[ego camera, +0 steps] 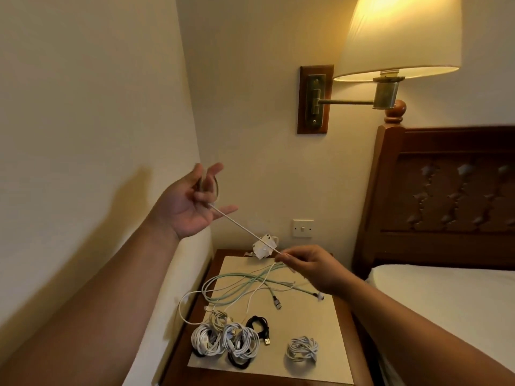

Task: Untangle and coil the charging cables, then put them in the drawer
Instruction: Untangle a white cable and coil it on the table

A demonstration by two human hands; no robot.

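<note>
The loop round my left hand (192, 203) is blurred; I can see a thin band of the white cable (245, 231) arcing past the fingers, but not how many turns are there. That hand is up in the middle left of the frame, palm toward me. Some fingers are stretched out, and others are curled in where the cable leaves it. My right hand (312, 270) is lower, right of centre, with its back to me. Its fingertips pinch the cable, but the rest of its grip is hidden. The cable runs taut and straight on a diagonal between the two hands, above the nightstand (349, 330).

Behind the line sits a small white object (263, 247) that I cannot identify. My right forearm covers the nightstand's right edge, and the bottom of the frame cuts off its front.

Below my right hand, loose mint-green cables (237, 280) lie crossed over one another on a pale mat (315, 324). I cannot follow where each one ends. Nearer the bottom of the frame are three white coils (241, 342) and a black coil (257, 324). Two of the white coils touch each other, and the third (302, 351) lies apart to the right. The lamp (398, 37) is cut off at the top right.
</note>
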